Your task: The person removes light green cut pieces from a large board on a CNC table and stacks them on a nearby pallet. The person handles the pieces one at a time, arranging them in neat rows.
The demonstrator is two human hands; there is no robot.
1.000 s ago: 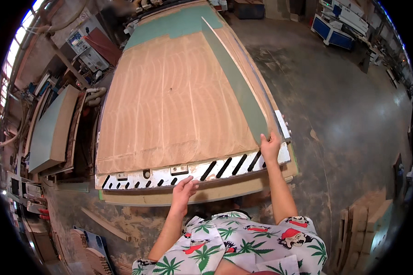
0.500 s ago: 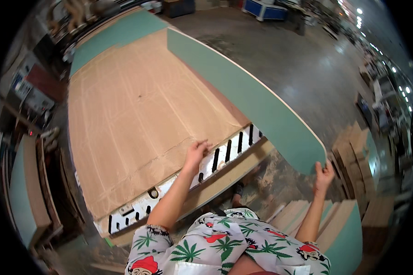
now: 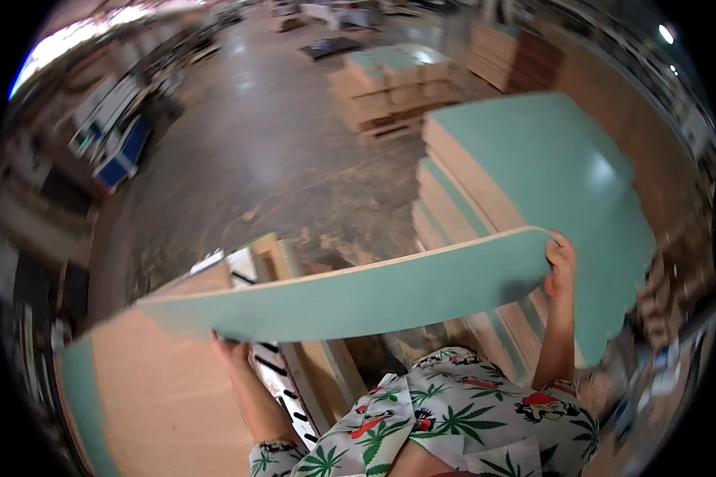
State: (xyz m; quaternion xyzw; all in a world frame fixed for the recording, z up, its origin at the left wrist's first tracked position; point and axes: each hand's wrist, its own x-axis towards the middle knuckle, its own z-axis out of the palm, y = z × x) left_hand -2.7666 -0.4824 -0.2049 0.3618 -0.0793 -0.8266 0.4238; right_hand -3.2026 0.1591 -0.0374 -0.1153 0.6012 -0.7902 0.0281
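A long green-faced wooden panel [image 3: 374, 294] with a pale edge stands on its long side across the view in front of me. Its far left end is over the brown-covered worktable [image 3: 159, 405]. My right hand [image 3: 562, 266] grips the rounded right end, fingers wrapped over the edge. At the panel's lower edge toward the left, my left hand [image 3: 232, 354] is closed on it from below; its fingers are partly hidden by the panel. The slotted white edge [image 3: 282, 381] of the worktable shows beside my left forearm.
A tall stack of green-topped boards [image 3: 525, 143] rises at the right, close beyond my right hand. Farther back are a smaller stack on a pallet [image 3: 398, 87] and another board stack [image 3: 509, 60]. A blue-and-white machine [image 3: 123, 151] stands at the far left.
My view has turned to the right, toward the board stack. The panel has swung round with my right hand still on its end. My left hand, free before, now holds its lower edge.
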